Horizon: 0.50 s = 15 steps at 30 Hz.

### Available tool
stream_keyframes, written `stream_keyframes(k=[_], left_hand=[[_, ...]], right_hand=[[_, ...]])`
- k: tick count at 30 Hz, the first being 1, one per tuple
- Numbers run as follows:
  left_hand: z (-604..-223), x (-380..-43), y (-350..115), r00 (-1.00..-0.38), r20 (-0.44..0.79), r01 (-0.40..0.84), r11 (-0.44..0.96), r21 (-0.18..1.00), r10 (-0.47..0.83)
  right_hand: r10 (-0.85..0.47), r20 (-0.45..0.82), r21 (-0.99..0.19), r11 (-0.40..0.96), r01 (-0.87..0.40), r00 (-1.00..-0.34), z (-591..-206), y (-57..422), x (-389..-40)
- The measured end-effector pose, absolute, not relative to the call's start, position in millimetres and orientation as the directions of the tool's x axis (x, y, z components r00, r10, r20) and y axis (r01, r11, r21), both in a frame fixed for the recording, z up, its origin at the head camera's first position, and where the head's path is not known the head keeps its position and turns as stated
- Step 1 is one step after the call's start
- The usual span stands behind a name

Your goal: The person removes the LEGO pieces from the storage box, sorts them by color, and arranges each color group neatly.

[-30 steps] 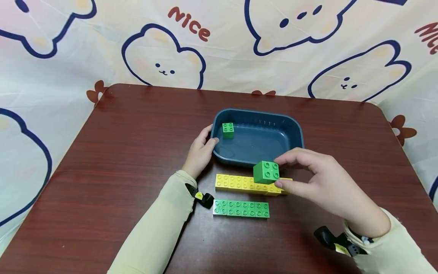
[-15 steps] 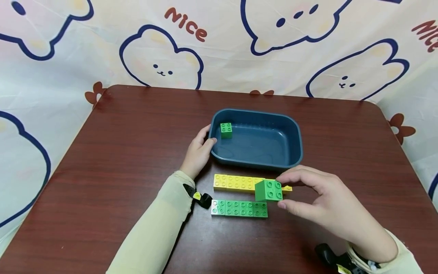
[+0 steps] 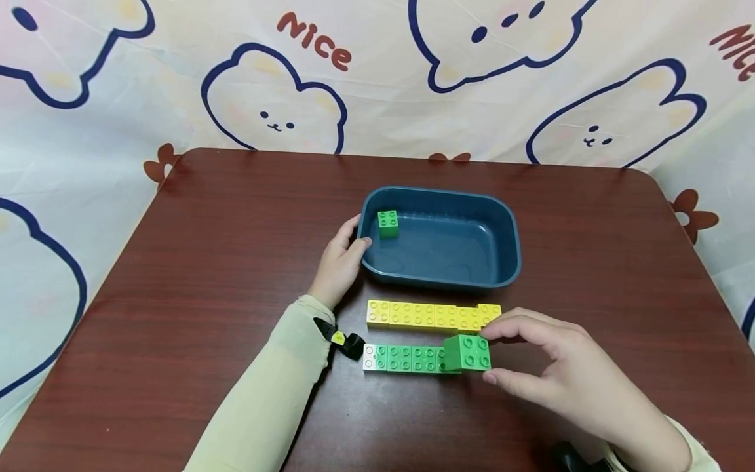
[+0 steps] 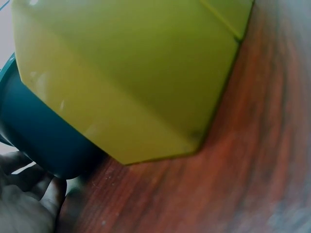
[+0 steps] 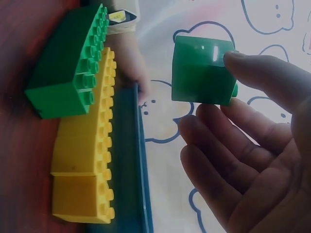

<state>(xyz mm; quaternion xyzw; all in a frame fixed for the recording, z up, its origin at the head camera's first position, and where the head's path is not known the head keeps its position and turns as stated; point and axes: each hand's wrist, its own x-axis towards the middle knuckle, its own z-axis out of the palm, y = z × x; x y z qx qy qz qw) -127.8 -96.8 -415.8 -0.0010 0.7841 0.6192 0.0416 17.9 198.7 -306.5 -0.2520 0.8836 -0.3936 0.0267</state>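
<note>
My right hand (image 3: 569, 370) pinches a green building block (image 3: 468, 354) between thumb and fingers. In the right wrist view this held block (image 5: 201, 73) is raised off the table. It hangs over the right end of a row of green blocks (image 3: 401, 359) and hides part of it. Just behind lies a row of yellow blocks (image 3: 413, 316), its rightmost piece set slightly back. A dark blue tray (image 3: 436, 283) stands beyond both rows. At its left end, my left hand (image 3: 339, 265) grips it, thumb at the rim. A small green block (image 3: 388, 224) sits inside the tray, at the left.
The brown wooden table (image 3: 248, 223) extends on every side of the tray and rows. A printed cloth (image 3: 377, 92) hangs behind it. Yellow blocks (image 4: 121, 82) fill much of the left wrist view, with the tray (image 4: 43, 131) at the left.
My right hand has moved toward me with the green block, from over the yellow row to over the green row's right end. The left hand stays on the tray.
</note>
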Motion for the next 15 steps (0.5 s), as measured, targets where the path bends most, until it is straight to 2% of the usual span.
stream_keyframes(k=[15], left_hand=[[-414, -127, -97, -0.996, -0.066, -0.052, 0.223, 0.973, 0.054]], right_hand=[[-0.46, 0.209, -0.665, 0.58, -0.471, -0.863, -333, 207, 25]])
